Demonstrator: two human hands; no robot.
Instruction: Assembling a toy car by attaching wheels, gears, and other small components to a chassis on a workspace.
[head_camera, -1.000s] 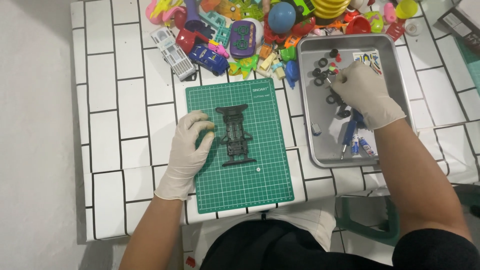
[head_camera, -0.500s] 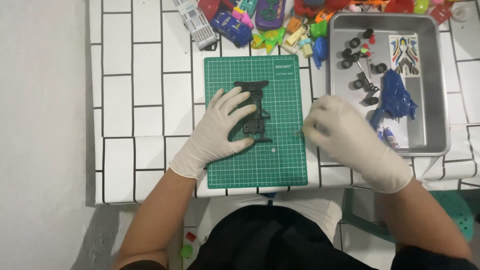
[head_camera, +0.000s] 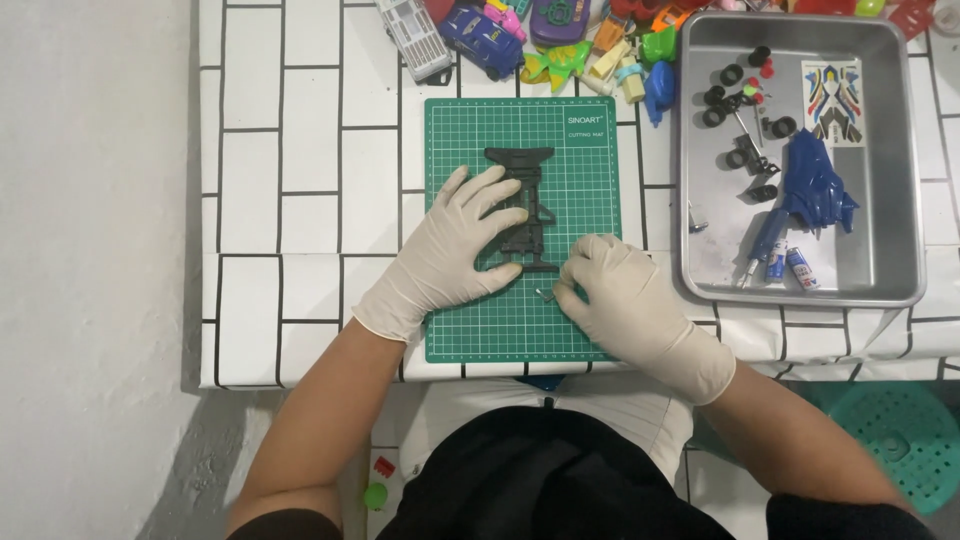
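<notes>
1. Seen from a head camera looking straight down, a green cutting mat (head_camera: 523, 228) is laid on a white tiled table (head_camera: 300, 200), its near edge close to the table's front edge.
2. A dark toy-car chassis (head_camera: 527, 208) is set lengthwise at the mat's middle, so that it is backed by a flat, non-slip surface.
3. The chassis is pressed down by the gloved left hand (head_camera: 450, 250), fingers spread flat over its left side; nothing is pinched, and the part seems to be steadied in this way.
4. The gloved right hand (head_camera: 625, 300) is rested on the mat just right of the chassis's near end, fingertips drawn together on a small metal piece (head_camera: 546, 294); how firmly it is gripped cannot be told.
5. A metal tray (head_camera: 905, 160) is kept to the right, just beside the mat, so that the loose black wheels (head_camera: 732, 75), blue body shell (head_camera: 815, 185) and sticker sheet (head_camera: 832, 100) are held within easy reach.
6. Colourful toys (head_camera: 560, 40) are crowded along the far edge, near the mat's top.
7. Open room is left on the tiles to the left of the mat; a strip of mat is left bare at its right and near edges.
8. A teal stool (head_camera: 905, 450) is seen below, at lower right.
</notes>
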